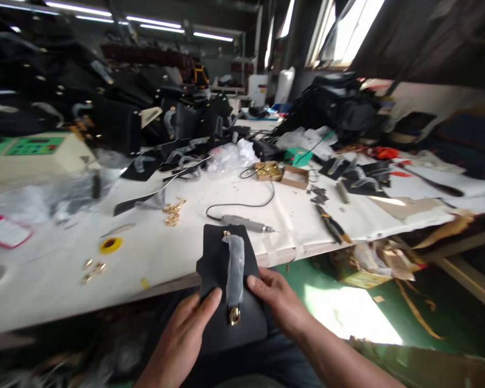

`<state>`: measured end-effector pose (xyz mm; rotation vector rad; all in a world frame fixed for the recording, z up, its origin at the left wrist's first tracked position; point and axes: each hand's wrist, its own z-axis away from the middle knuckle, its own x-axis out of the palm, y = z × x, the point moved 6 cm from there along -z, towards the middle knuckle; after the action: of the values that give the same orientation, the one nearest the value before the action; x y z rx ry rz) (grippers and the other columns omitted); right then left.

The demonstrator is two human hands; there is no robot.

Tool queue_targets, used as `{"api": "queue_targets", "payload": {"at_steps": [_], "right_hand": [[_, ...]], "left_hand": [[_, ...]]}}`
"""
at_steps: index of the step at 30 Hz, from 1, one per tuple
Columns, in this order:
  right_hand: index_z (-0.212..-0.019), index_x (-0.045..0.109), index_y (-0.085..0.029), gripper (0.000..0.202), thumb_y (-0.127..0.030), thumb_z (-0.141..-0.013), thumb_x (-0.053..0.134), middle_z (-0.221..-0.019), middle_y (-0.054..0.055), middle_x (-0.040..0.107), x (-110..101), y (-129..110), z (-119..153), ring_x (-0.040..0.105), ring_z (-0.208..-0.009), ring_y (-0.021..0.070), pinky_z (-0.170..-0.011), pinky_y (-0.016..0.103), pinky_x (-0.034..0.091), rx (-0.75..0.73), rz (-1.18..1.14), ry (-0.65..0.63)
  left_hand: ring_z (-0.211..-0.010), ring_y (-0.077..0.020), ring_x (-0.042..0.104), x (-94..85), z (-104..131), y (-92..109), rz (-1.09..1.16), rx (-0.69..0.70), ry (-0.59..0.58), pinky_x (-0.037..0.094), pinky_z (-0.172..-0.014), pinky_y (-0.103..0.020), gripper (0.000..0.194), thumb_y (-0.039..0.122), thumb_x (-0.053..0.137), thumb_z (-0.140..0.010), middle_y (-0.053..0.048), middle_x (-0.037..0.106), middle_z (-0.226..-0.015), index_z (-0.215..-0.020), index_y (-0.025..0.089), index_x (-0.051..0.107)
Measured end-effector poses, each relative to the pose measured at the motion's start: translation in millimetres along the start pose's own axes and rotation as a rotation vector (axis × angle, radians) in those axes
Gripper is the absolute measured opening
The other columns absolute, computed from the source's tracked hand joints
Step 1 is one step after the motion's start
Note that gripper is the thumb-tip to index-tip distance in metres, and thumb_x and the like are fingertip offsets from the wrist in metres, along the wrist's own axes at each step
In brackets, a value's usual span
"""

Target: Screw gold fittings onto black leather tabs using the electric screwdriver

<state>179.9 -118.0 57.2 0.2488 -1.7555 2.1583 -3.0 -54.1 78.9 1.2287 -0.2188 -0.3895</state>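
Note:
Between my two hands is a black bag panel, tilted over my lap at the table's front edge. A handle wrapped in cloudy plastic runs along its middle, with gold-coloured hardware at its near end and a smaller gold piece at its far end. My left hand grips the panel's left edge, thumb on top. On the right edge my right hand grips it the same way; the fingers underneath are hidden. Just beyond the panel lies a grey corded electric screwdriver.
Pliers lie near the table's right front edge. Gold fittings and a yellow roll are on the left. Small cardboard boxes stand farther back. Black bags pile up behind a machine.

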Motion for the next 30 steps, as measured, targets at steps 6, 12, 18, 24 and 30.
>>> {"api": "queue_targets", "payload": {"at_steps": [6,12,18,24,30], "right_hand": [[-0.098,0.077,-0.015,0.040,-0.051,-0.083,0.084,-0.078,0.006,0.076,-47.7,-24.1,10.1,0.070,-0.064,0.0188,-0.068,0.031,0.056,-0.057,-0.161,0.237],[-0.088,0.069,-0.020,0.039,-0.053,-0.074,0.085,-0.073,0.005,0.072,-214.0,-179.1,8.6,0.069,-0.063,0.0228,-0.060,0.036,0.059,-0.370,0.157,0.784],[-0.067,0.060,-0.025,0.038,-0.053,-0.069,0.086,-0.063,0.007,0.064,-282.6,-220.7,-39.1,0.067,-0.059,0.0240,-0.056,0.039,0.054,-0.438,0.340,1.049],[-0.108,0.079,-0.020,0.050,-0.054,-0.072,0.083,-0.096,0.012,0.080,-141.8,-110.5,-135.9,0.076,-0.089,0.0326,-0.083,0.047,0.060,-0.286,0.799,0.508],[-0.141,0.064,-0.021,0.055,-0.049,-0.094,0.066,-0.106,0.007,0.079,46.2,-86.8,-244.5,0.073,-0.083,0.0220,-0.078,0.037,0.059,-0.403,0.999,-0.038]], "left_hand": [[-0.068,-0.0284,0.071,19.1,-43.0,-5.1,-0.108,0.132,-0.138,0.059,-0.061,-0.037,0.063,0.082,0.064,-0.081,-0.007,0.077,-0.077,-0.090,0.021,0.080],[-0.059,-0.0208,0.063,-8.6,-87.2,-0.5,-0.168,0.273,0.073,0.051,-0.055,-0.029,0.067,0.085,0.062,-0.080,-0.003,0.069,-0.070,-0.090,0.020,0.076],[-0.061,-0.0197,0.059,-40.5,-113.8,-5.2,-0.358,0.368,0.160,0.046,-0.063,-0.029,0.054,0.072,0.056,-0.089,-0.001,0.066,-0.067,-0.089,0.021,0.074],[-0.060,-0.0173,0.053,-62.3,-124.5,-28.3,-0.300,0.300,0.200,0.040,-0.062,-0.028,0.049,0.063,0.051,-0.095,0.000,0.059,-0.062,-0.073,0.020,0.062],[-0.063,-0.0147,0.051,-63.5,-125.0,-40.2,-0.117,0.221,0.194,0.040,-0.062,-0.027,0.029,0.044,0.066,-0.087,0.002,0.058,-0.066,-0.092,0.017,0.076]]}}
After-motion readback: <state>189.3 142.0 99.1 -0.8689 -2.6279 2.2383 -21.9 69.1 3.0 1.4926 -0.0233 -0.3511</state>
